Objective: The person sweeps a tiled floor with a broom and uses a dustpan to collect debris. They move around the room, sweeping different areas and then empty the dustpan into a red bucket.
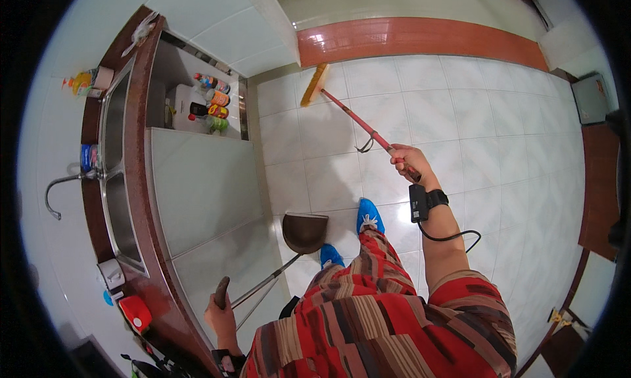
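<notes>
My right hand (410,164) is closed around the upper end of a red broom handle (362,124). A dark strap loop hangs from that handle. The broom head (314,85), with yellow bristles, rests on the white floor tiles near the reddish-brown step. At lower left, my left hand (220,314) grips the metal pole of a long-handled dustpan (304,233). The dustpan's brown pan sits on the floor beside my feet, its pale front lip facing away from me. Whether the pan holds anything is too dark to tell.
A counter with a double sink (117,126) and tap (56,211) runs along the left. Below it, an open compartment holds several bottles (217,98). A reddish-brown step (419,35) crosses the far side. My feet wear blue shoe covers (369,215). Brown furniture (599,185) lines the right.
</notes>
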Tool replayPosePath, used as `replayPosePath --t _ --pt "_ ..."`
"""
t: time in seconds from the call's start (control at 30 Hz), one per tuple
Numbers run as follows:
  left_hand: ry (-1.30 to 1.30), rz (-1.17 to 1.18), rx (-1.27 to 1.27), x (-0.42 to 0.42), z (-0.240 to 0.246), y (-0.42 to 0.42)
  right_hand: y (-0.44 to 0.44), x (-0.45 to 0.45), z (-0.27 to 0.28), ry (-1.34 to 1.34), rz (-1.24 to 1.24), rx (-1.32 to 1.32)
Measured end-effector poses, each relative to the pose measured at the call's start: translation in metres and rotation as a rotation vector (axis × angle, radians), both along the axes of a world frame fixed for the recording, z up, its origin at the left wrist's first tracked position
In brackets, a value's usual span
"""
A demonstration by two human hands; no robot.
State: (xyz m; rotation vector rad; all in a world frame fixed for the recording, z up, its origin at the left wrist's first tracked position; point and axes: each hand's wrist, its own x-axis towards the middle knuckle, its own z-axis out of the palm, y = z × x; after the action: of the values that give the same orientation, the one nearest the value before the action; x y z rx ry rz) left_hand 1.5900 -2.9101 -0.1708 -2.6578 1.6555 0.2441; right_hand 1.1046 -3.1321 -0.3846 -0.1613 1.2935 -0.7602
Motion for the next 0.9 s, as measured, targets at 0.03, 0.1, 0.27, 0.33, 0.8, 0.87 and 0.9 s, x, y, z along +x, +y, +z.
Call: replayPosePath --t 0.03,0.1,0.27,0.33,0.8,0.87,0.9 --pt "-0.017 -0.022 0.017 -0.002 0.002 -0.004 0.003 -0.006 0.002 0.01 -0.001 0.004" --pt "-0.023 -0.018 0.066 -0.007 0.004 -0.013 0.011 -0.017 0.005 -0.006 -0.03 0.0" --pt "-0.045 -0.13 0.112 -0.024 0.006 -0.035 0.034 -0.054 0.018 0.024 -0.169 0.011" --pt "-0.037 -0.162 0.116 -0.03 0.005 -0.045 0.042 -0.07 0.021 0.044 -0.21 0.003" --pt "0.211 -0.509 0.026 -0.07 -0.012 -0.128 0.228 -0.121 0.045 0.021 -0.595 0.08" --pt "0.316 -0.62 -0.022 -0.075 -0.013 -0.143 0.286 -0.103 0.066 0.074 -0.614 0.123" --pt "0.289 -0.647 -0.002 -0.077 -0.014 -0.151 0.314 -0.092 0.079 0.073 -0.621 0.128"
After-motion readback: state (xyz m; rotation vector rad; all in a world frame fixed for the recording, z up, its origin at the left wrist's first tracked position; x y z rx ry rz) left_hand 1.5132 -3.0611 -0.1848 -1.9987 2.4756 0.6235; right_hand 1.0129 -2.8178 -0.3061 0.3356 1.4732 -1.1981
